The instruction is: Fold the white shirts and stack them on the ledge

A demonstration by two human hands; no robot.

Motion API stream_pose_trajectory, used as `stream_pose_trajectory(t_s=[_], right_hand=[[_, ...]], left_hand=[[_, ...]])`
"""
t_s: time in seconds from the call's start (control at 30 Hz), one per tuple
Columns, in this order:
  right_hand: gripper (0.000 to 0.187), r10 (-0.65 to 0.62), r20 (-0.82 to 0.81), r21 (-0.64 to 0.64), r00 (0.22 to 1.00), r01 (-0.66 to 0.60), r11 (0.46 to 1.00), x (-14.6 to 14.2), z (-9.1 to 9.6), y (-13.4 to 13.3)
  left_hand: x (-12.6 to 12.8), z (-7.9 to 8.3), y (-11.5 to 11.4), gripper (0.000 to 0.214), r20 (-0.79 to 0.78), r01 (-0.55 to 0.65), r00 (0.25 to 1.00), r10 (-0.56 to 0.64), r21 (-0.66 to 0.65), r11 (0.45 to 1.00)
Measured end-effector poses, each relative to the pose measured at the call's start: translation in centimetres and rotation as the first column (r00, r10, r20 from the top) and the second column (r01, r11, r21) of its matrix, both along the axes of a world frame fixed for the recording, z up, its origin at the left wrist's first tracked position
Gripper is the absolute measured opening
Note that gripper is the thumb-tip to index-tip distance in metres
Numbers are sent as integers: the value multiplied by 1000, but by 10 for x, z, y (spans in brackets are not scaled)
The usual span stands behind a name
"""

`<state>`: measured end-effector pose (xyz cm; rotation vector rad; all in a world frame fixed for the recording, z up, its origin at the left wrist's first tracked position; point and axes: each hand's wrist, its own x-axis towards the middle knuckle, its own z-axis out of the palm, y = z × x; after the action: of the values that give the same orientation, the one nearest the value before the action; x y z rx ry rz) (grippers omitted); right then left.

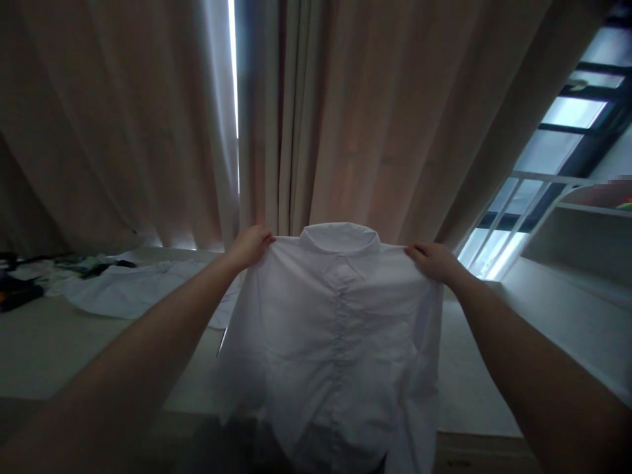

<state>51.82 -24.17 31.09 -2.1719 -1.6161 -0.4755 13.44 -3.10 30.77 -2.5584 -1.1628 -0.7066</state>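
Observation:
A white button-up shirt point(306, 322) hangs stretched out in front of me, its collar at the top and its buttoned front in the middle. My left hand point(253, 245) pinches the shoulder seam on the left, fingers closed on the cloth. On the other side, my right hand point(434, 260) grips the opposite shoulder the same way. Both arms reach forward at full length. The sleeves dangle at the sides, and the lower hem is dim and partly blurred near the bottom of the view.
Behind the shirt lies a pale flat surface point(474, 368). White cloth point(143, 286) is spread on it at left, near a heap of dark and patterned items point(24, 283). Long beige curtains point(395, 112) hang at the back. White railings and a shelf unit point(567, 257) stand at right.

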Motion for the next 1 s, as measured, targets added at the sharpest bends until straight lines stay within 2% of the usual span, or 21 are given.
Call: stream_pose_trajectory(t_s=[0.17,0.27,0.37,0.47,0.57,0.63,0.7,0.77,0.83,0.93,1.0], right_hand=[[31,24,-23,-77,999,-26,997,23,-45,46],[32,17,-42,-145,999,-23,989,40,-81,73],[33,-6,-54,-244,999,-7,970,57,-124,99],[34,-9,-41,-359,999,-6,933,68,-175,124],[35,-36,-36,-439,999,17,898,73,-226,146],[35,-80,-26,-474,996,58,879,75,-256,159],[35,-107,-12,-498,994,87,863,80,-277,173],[35,-102,-6,-501,995,85,861,88,-288,187],[36,-122,5,-457,992,111,882,100,-287,203],[40,-222,42,-304,974,224,926,116,-280,226],[42,-271,53,-219,961,276,936,122,-281,238]], left_hand=[[31,-38,42,37,9,-91,995,95,-202,975],[47,-73,65,36,-20,-49,999,45,-270,962],[59,-115,84,36,-124,-43,992,8,-279,959],[71,-157,99,37,-234,-124,970,70,-223,967],[87,-199,114,35,-291,-153,952,97,-176,972],[100,-225,126,33,-342,-191,934,107,-224,956],[116,-246,141,32,-375,-255,918,132,-301,919],[132,-259,157,32,-358,-298,919,166,-357,885],[146,-265,173,35,-277,-312,936,219,-362,878],[164,-267,193,43,-106,-320,947,302,-316,893],[174,-272,200,46,-31,-326,942,334,-320,890]])
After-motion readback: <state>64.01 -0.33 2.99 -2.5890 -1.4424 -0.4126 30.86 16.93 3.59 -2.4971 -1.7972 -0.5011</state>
